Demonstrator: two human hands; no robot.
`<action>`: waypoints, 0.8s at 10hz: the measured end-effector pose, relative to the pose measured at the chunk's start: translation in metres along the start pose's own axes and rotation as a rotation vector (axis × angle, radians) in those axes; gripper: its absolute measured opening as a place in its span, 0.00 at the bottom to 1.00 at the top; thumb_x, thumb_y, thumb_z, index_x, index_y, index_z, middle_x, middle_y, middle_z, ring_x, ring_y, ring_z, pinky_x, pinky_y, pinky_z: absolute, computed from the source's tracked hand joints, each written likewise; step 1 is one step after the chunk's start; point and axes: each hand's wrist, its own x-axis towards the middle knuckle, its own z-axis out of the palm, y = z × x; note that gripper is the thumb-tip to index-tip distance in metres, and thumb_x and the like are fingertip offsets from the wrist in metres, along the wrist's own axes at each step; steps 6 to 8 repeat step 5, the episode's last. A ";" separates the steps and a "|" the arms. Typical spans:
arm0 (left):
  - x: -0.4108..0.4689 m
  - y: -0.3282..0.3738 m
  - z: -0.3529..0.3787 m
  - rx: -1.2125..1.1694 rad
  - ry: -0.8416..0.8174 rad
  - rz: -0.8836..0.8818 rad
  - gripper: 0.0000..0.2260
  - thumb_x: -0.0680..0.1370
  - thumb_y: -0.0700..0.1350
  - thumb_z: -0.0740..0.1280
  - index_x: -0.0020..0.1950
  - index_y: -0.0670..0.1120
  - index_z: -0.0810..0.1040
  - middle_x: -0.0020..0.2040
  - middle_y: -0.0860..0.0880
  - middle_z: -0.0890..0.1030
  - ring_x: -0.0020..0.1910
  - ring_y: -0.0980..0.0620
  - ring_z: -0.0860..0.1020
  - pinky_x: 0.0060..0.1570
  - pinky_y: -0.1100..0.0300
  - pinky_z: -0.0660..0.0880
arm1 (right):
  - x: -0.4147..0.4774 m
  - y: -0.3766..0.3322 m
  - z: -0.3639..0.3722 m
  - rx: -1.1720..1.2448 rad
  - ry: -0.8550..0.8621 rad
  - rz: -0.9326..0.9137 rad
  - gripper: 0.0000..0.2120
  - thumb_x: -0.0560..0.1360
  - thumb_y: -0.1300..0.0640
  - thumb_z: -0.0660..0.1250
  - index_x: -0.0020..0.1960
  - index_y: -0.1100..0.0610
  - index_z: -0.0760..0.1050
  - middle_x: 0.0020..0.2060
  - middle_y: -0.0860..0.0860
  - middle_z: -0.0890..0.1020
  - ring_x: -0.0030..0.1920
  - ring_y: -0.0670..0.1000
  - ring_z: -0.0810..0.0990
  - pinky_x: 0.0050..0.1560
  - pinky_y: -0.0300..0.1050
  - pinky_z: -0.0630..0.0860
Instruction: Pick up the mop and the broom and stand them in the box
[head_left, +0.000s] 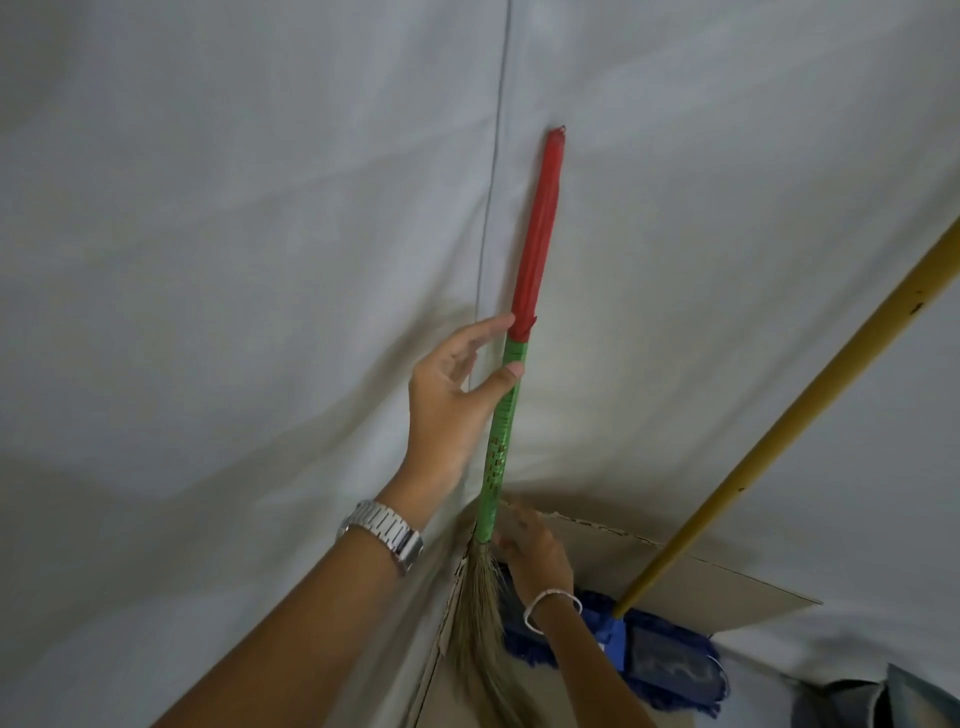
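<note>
The broom (537, 228) stands almost upright against the white cloth wall, with a red upper handle, a green woven lower handle and straw bristles (475, 623) going down into the cardboard box (727, 587). My left hand (452, 410), a metal watch on its wrist, pinches the handle lightly between thumb and forefinger where green meets red. My right hand (535, 551), wearing a silver bangle, reaches to the handle's base at the box's rim; the handle hides its fingertips. The mop's blue head (670, 665) lies inside the box, and its yellow pole (810, 410) leans up to the right.
White cloth (234, 260) covers the wall and the floor around the box, with a vertical seam (493, 156) just left of the broom. A grey-blue bit of clothing (883, 701) shows at the bottom right corner.
</note>
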 end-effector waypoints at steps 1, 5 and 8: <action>-0.024 -0.004 0.004 0.089 0.019 0.033 0.19 0.74 0.34 0.69 0.63 0.46 0.75 0.61 0.55 0.78 0.64 0.62 0.73 0.62 0.75 0.64 | -0.023 0.031 -0.001 0.049 0.041 0.060 0.24 0.76 0.56 0.62 0.70 0.46 0.61 0.48 0.53 0.83 0.39 0.53 0.82 0.43 0.49 0.81; -0.074 0.089 0.070 0.815 0.077 0.394 0.26 0.79 0.60 0.46 0.75 0.51 0.57 0.75 0.52 0.60 0.74 0.59 0.55 0.74 0.56 0.49 | -0.087 0.037 -0.199 -0.092 0.398 -0.171 0.31 0.70 0.34 0.57 0.68 0.49 0.65 0.68 0.50 0.71 0.67 0.54 0.69 0.66 0.51 0.68; -0.074 0.089 0.070 0.815 0.077 0.394 0.26 0.79 0.60 0.46 0.75 0.51 0.57 0.75 0.52 0.60 0.74 0.59 0.55 0.74 0.56 0.49 | -0.087 0.037 -0.199 -0.092 0.398 -0.171 0.31 0.70 0.34 0.57 0.68 0.49 0.65 0.68 0.50 0.71 0.67 0.54 0.69 0.66 0.51 0.68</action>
